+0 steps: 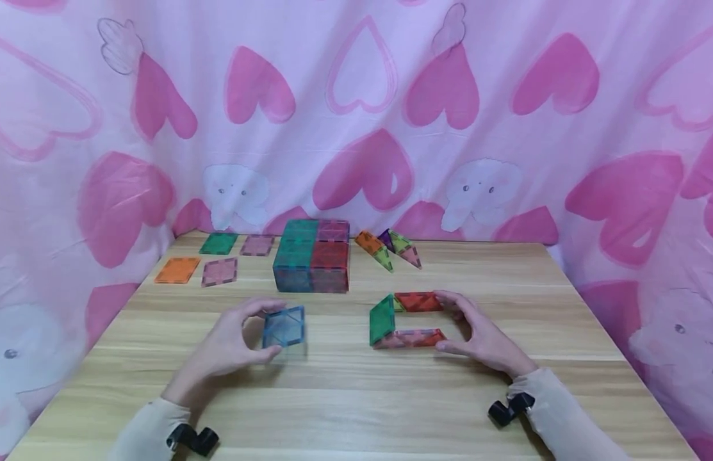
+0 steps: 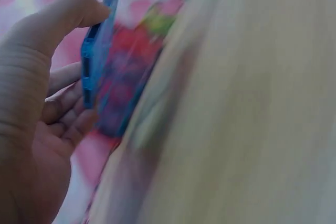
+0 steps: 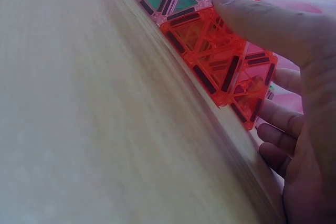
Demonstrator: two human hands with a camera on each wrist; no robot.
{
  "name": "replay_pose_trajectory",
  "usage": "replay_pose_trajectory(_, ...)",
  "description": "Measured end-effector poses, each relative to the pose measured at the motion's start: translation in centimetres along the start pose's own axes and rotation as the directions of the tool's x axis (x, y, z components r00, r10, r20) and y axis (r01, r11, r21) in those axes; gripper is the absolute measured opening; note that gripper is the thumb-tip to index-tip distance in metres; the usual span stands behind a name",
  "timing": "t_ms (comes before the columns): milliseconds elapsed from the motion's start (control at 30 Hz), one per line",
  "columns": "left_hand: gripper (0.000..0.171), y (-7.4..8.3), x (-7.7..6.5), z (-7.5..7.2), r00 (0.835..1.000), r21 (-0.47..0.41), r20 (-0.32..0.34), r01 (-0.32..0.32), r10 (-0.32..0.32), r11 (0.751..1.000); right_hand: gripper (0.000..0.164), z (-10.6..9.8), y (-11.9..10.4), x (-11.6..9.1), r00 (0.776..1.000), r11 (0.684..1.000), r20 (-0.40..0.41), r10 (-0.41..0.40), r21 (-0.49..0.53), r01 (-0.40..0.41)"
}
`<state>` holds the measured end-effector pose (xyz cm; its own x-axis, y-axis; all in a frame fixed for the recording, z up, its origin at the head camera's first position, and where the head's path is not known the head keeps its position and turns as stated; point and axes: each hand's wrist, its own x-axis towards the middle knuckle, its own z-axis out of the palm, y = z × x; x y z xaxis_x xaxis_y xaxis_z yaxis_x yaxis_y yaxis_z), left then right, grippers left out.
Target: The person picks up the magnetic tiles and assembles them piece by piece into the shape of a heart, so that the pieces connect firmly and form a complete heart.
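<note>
My left hand (image 1: 226, 339) pinches a clear blue square magnetic tile (image 1: 284, 327) between thumb and fingers, tilted and raised over the table. In the left wrist view the blue tile (image 2: 96, 59) appears edge-on. My right hand (image 1: 484, 338) holds the right end of a small standing frame of magnetic tiles, thumb on the front wall and fingers at the back one. That frame has a green square tile (image 1: 382, 320) leaning at its left end, a red back wall (image 1: 418, 301) and a pink-and-red front wall (image 1: 410, 339). Triangles in the red tile (image 3: 207, 61) show in the right wrist view.
Behind the hands stands a block of green, red and blue tiles (image 1: 312, 256). Loose orange (image 1: 177, 270), green (image 1: 219, 243) and pink squares (image 1: 220, 272) lie at the back left. Several triangle tiles (image 1: 375, 250) lie right of the block. A pink curtain (image 1: 356, 160) borders the wooden table (image 1: 356, 410).
</note>
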<state>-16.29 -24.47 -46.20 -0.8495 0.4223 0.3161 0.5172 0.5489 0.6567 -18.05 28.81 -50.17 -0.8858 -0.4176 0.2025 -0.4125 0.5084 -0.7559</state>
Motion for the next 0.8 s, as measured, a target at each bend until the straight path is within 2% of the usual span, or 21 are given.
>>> replay_pose_trajectory(167,0.08,2.1,2.4,3.1,0.998,-0.038,0.018,-0.053,0.054,0.998,0.097,0.3,0.0,0.1,1.0,1.0,0.003,0.007,0.017,-0.007)
replay_pose_trajectory(400,0.075,5.3,7.3,7.9,0.986,-0.039,0.017,-0.164,0.165,0.986,0.097,0.1,0.4,0.0,1.0,1.0,0.0,0.009,-0.002,-0.009)
replay_pose_trajectory(600,0.075,8.5,11.3,11.8,0.984,-0.075,0.002,-0.18,0.18,0.981,0.096,0.0,0.5,-0.2,1.0,1.0,0.002,-0.005,-0.012,0.005)
replay_pose_trajectory(700,0.075,9.7,12.9,13.5,0.983,-0.066,0.038,-0.179,0.182,0.982,0.096,0.0,0.3,-0.2,1.0,1.0,-0.004,-0.001,-0.009,0.0)
replay_pose_trajectory(800,0.076,10.2,13.9,14.7,0.982,-0.054,0.076,-0.167,0.171,0.984,0.096,0.1,0.1,0.0,1.0,1.0,0.002,-0.002,-0.002,0.002)
